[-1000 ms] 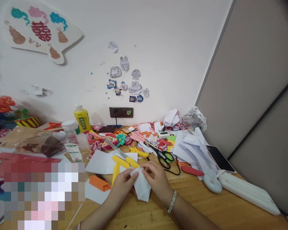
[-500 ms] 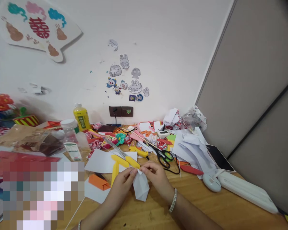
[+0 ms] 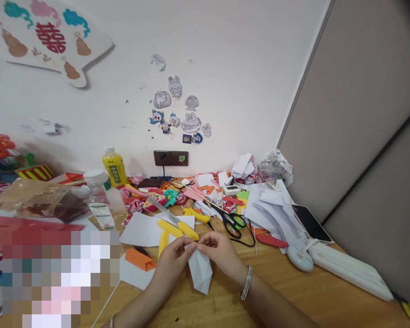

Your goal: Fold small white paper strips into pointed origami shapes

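Observation:
A folded piece of white paper (image 3: 201,272) hangs from my fingertips above the wooden table, creased and narrowing to a blunt lower end. My left hand (image 3: 176,257) pinches its top edge between thumb and forefinger. Close beside it, my right hand (image 3: 217,249) pinches the same top edge, thumbs nearly touching. The fold under the fingertips is hidden. Just beyond the hands lie yellow folded paper strips (image 3: 187,231) and a bundle of thin metal wires (image 3: 162,209). An orange folded paper (image 3: 140,259) rests on a white sheet left of my left hand.
Black-handled scissors (image 3: 235,224) and a yellow glue gun (image 3: 196,215) lie behind the hands. A yellow drink bottle (image 3: 115,167) and a clear jar (image 3: 100,200) stand back left. White papers (image 3: 271,212), a tablet (image 3: 312,223) and a white lamp (image 3: 350,271) occupy the right side.
The fingertips have drawn closer together at the paper's top, covering the small white flap seen before. The paper's lower end hangs slightly lower. The view has shifted slightly.

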{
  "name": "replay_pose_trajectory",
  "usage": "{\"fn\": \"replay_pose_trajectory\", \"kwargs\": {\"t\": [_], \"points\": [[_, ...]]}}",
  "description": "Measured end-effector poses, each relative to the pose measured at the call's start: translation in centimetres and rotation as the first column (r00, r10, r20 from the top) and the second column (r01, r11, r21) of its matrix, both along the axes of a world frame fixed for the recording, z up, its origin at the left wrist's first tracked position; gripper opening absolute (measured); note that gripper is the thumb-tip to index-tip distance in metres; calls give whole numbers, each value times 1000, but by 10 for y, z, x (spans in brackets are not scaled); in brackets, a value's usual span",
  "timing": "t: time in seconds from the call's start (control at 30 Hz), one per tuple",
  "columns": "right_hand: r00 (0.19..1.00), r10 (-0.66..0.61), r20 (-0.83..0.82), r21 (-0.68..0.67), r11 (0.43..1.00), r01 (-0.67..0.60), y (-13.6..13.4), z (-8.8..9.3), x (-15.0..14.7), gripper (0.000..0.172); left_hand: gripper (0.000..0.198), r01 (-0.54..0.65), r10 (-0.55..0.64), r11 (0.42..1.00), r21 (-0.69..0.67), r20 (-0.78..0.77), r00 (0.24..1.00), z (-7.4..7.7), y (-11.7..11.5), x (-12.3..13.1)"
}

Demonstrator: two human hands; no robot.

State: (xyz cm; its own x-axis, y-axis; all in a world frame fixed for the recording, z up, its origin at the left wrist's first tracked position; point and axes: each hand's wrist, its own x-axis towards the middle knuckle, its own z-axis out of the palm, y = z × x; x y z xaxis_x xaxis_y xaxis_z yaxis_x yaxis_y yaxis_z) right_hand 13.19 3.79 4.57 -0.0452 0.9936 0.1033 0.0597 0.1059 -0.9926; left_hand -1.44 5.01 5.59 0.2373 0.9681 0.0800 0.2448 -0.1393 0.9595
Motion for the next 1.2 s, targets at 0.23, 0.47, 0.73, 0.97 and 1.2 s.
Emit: {"fn": "replay_pose_trajectory", "kwargs": {"t": [0.23,0.47,0.73,0.97,1.2], "points": [[999,49,17,-43,998,-48,1,-1,3,21,26,5,-6,1000,-30,-14,1000,1,0,-1],[996,53,-78,-84,995,-60,1,-5,4,31,28,1,0,997,-75,3,1000,0,0,0],[997,42,-72,-83,995,-48,-1,-1,2,26,29,5,-6,997,-74,-13,1000,0,-1,0],[999,28,31,-51,998,-27,0,-2,2,18,26,15,-15,1000,-1,-81,997,6,-4,1],[990,83,111,-28,996,-80,2,0,7,9,26,0,5,999,33,-138,990,2,0,-2]]}}
